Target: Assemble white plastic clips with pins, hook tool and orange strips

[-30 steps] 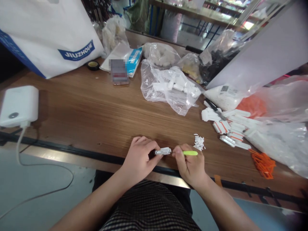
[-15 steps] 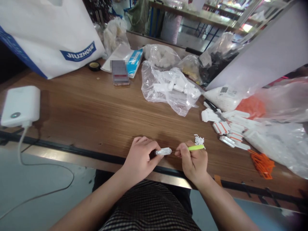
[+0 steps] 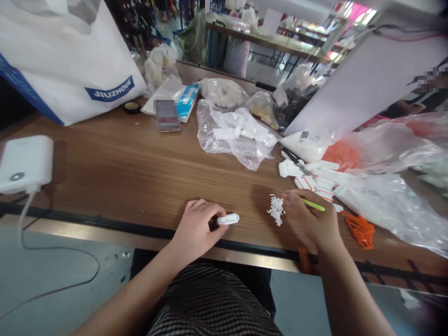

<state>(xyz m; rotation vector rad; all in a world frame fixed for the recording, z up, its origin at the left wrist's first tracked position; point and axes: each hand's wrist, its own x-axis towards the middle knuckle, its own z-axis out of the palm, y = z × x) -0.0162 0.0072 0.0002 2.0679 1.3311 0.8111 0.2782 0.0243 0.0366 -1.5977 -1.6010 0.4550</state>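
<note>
Between the thumb and fingers of my left hand [image 3: 198, 226] is a small white plastic piece [image 3: 228, 219] with a row of tiny dark marks or holes along its face. It is held just above the table near the front edge. My right hand [image 3: 311, 214] grips a thin tool with a yellow-green handle [image 3: 314, 205], its fine tip pointing left. Right beside those fingers lies a loose pile of tiny white pieces [image 3: 276, 210] on the wooden table [image 3: 140, 172].
White plastic parts [image 3: 324, 182], some with orange strips, lie to the right with orange sticks [image 3: 359, 229]. Clear plastic bags [image 3: 238, 135] stand behind. At left are a white power bank [image 3: 26, 163] with its cable, a black tape roll [image 3: 132, 108] and a large white bag [image 3: 70, 60].
My right hand has moved right with the tool, away from the white piece to beside the tiny pieces. The left hand keeps its hold. The whole view has shifted slightly.
</note>
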